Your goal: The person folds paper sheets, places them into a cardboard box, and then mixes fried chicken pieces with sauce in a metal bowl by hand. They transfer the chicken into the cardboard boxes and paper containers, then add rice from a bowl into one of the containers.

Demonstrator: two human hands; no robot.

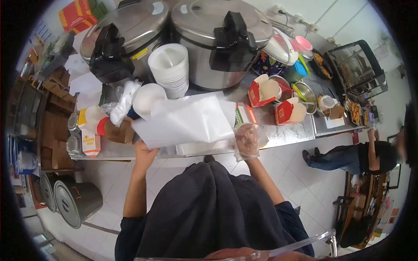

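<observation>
A sheet of white paper (187, 122), slightly blurred, spans the space between my hands above the counter's front edge. My left hand (146, 152) is closed on its lower left corner, the fingers partly hidden beneath. At the right edge, my right hand (248, 141) wears a loose clear plastic glove, its fingers curled against the sheet. More flat white sheets (204, 148) lie under the held one. Behind it stand a white foam bowl (149, 98) and a tall stack of foam bowls (170, 71).
Two large steel cookers (222, 30) stand at the back. Open red-and-white food boxes (291, 111) sit to the right, a brown-and-red box (119, 129) to the left. Lidded grey bins (78, 202) are on the floor at left. Another person (361, 156) stands at far right.
</observation>
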